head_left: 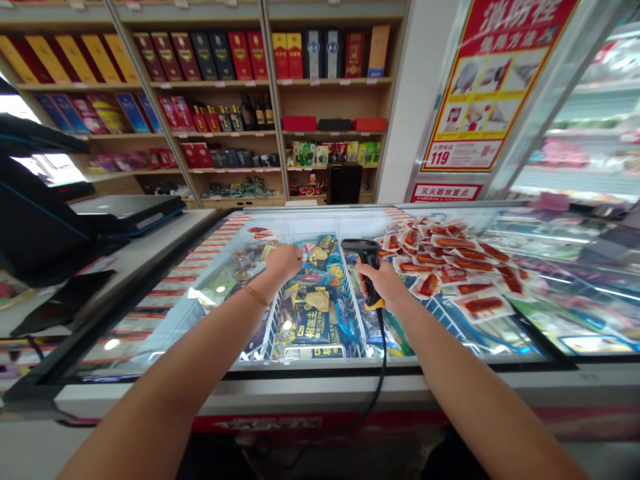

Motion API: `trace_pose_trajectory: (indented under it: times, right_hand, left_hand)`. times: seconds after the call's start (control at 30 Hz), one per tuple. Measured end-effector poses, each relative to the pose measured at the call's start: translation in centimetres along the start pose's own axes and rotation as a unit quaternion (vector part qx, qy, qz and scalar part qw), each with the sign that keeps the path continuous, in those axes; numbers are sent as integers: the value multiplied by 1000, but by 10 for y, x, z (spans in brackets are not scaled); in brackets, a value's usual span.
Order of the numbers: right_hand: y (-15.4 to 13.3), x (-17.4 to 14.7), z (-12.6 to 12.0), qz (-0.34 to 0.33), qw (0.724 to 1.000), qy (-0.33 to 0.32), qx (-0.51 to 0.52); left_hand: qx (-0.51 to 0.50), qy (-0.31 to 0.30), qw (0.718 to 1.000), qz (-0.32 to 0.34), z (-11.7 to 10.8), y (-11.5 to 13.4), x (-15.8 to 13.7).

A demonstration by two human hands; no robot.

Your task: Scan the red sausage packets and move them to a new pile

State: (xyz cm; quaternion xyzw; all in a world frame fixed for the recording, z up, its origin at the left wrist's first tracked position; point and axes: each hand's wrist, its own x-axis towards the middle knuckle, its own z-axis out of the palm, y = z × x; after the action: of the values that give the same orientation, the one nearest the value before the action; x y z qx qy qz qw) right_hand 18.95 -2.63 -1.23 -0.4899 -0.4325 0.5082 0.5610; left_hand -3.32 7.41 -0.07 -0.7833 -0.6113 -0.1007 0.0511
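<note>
My right hand point(384, 279) is wrapped round the handle of a black barcode scanner point(364, 249) with yellow trim, its cable hanging down over the freezer's front edge. My left hand point(286, 262), with a thin bracelet at the wrist, is closed above the chest freezer point(320, 212); what its fingers hold, if anything, is hidden. Below both hands lie bagged frozen goods point(313, 310) in a white wire basket point(273, 327). To the right of the scanner, many red-brown vacuum-packed meat packets point(463, 257) are piled on the freezer's glass.
Red-brown packets point(260, 232) also lie beyond my left hand. A counter with a scale point(127, 207) and a dark machine point(40, 200) stands at left. Shelves point(213, 85) of boxes and bottles line the back. A red fire-safety poster point(500, 87) hangs at right.
</note>
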Motion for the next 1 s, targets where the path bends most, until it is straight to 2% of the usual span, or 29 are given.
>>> trace_pose_trajectory:
  times: [0.1, 0.17, 0.23, 0.3, 0.43, 0.6, 0.73, 0.83, 0.9, 1.0]
  right_hand:
    - [0, -2, -3, -2, 1000, 4, 9]
    - [0, -3, -5, 3, 1000, 8, 11]
    - [-1, -4, -5, 11, 1000, 11, 10]
    - [-1, -6, -3, 13, 1000, 9, 8]
    - [1, -8, 2, 21, 1000, -5, -5]
    - [4, -11, 4, 7, 999, -32, -31]
    - [5, -12, 5, 10, 999, -35, -38]
    - [6, -13, 6, 3, 998, -42, -42]
    - [8, -14, 6, -3, 998, -49, -44]
    - [10, -14, 7, -4, 997, -53, -50]
  left_hand:
    - [-132, -3, 991, -20, -1, 33, 2]
    - [-196, 23, 980, -37, -2, 41, 4]
    - [-203, 61, 976, -57, -1, 39, 4]
    - [-161, 65, 981, -91, 2, 29, 0]
    - [-81, -26, 984, -154, 2, 6, -14]
    - [-130, -102, 982, -95, -5, -6, -22]
    - [-191, -61, 979, -45, 5, -6, -16]
    - [-241, -21, 969, -38, 18, -3, -11]
    - [-288, 13, 956, -54, 25, 0, -9]
    - [-380, 67, 920, -77, 36, 3, -7]
